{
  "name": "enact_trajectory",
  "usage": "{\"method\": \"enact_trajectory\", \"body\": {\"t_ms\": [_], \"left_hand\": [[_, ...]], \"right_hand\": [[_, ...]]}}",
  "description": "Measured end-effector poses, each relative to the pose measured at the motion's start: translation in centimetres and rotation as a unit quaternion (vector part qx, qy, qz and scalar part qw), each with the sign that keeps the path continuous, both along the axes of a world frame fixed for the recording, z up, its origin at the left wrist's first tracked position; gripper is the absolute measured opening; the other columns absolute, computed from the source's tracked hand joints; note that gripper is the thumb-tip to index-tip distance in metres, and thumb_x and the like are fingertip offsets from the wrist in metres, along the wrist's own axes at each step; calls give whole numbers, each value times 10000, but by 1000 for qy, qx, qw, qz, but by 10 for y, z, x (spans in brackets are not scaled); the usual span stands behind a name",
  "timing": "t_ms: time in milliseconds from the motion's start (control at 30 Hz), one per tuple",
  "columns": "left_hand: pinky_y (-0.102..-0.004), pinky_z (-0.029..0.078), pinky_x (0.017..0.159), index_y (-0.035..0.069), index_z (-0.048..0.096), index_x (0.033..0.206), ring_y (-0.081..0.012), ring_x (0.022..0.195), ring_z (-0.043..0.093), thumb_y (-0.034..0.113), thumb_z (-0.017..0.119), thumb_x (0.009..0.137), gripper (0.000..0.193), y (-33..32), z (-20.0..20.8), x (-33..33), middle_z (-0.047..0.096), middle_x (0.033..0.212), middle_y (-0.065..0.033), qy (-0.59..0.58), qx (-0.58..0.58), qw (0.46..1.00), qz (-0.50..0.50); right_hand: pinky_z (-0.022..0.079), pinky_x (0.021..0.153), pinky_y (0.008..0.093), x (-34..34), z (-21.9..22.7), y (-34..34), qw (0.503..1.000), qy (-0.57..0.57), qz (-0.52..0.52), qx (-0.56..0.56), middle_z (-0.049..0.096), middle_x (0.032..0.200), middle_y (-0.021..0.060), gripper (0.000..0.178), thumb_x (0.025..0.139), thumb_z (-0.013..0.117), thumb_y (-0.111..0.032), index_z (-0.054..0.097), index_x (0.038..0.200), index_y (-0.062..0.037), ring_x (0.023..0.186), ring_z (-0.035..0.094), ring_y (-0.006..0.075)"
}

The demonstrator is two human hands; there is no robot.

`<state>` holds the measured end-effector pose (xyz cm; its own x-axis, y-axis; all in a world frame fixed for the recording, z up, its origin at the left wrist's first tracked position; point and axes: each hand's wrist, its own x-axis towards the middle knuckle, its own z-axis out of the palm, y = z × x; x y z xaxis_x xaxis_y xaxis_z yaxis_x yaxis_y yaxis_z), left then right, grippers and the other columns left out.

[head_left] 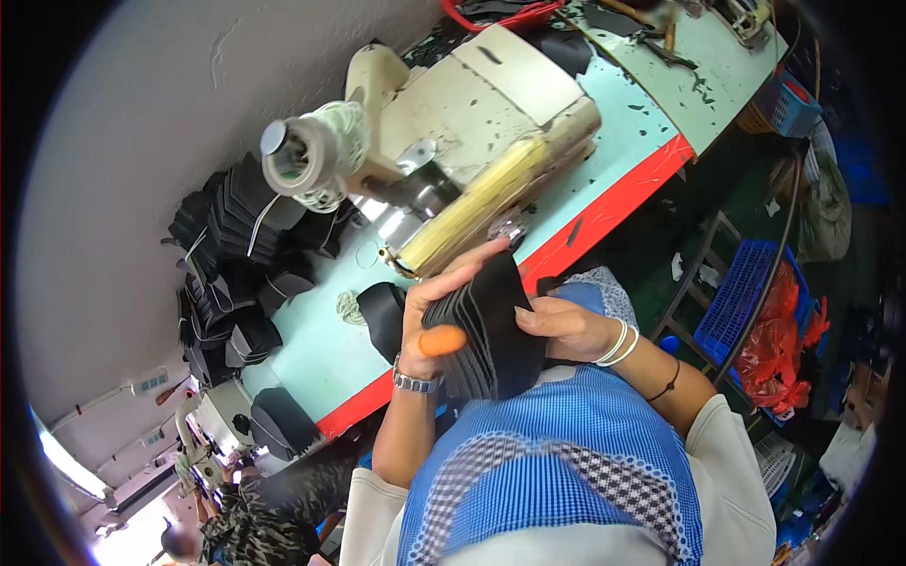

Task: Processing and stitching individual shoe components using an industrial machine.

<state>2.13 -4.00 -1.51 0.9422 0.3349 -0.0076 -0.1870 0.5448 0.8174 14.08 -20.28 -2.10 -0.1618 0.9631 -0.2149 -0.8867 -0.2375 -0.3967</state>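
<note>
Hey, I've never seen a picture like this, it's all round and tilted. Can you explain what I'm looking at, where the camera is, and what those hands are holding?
The camera sits on a person's head and looks down through a wide fisheye lens, so straight edges bend. There is no robot, only two bare hands. The left hand, with a wristwatch, and the right hand, with white bangles, together hold a stack of black pieces; an orange tool handle lies in the left hand's grip. Ahead stands a cream sewing machine on a pale blue table with a red edge. More black pieces are piled at the left. Blue crates stand on the right.
</note>
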Motion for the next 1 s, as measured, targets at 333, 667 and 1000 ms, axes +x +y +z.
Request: {"method": "enact_trajectory", "body": {"t_ms": [333,667,1000], "left_hand": [[-512,526,928,39,605,1078,-418,1123,579,583,787,690,693,63,-25,-18,481,1240,-290,-40,-104,994,-5],[-281,522,831,-52,553,1216,-151,964,635,76,728,824,448,117,-2,-4,646,1101,-109,456,23,886,-83],[-222,540,717,-66,587,1122,-107,785,662,134,645,926,286,139,-13,-12,680,979,-82,439,32,891,-113]], "right_hand": [[420,1012,307,-4,2,52,998,-35,-20,-38,558,1268,144,568,933,580,-221,397,1374,87,1190,529,178],[520,796,263,8,-14,74,923,-340,-17,-177,693,969,83,357,880,663,-155,622,1126,102,868,633,102],[509,690,234,-4,-9,83,942,-215,-63,-251,699,906,68,287,902,651,-167,671,1011,98,785,624,85]]}}
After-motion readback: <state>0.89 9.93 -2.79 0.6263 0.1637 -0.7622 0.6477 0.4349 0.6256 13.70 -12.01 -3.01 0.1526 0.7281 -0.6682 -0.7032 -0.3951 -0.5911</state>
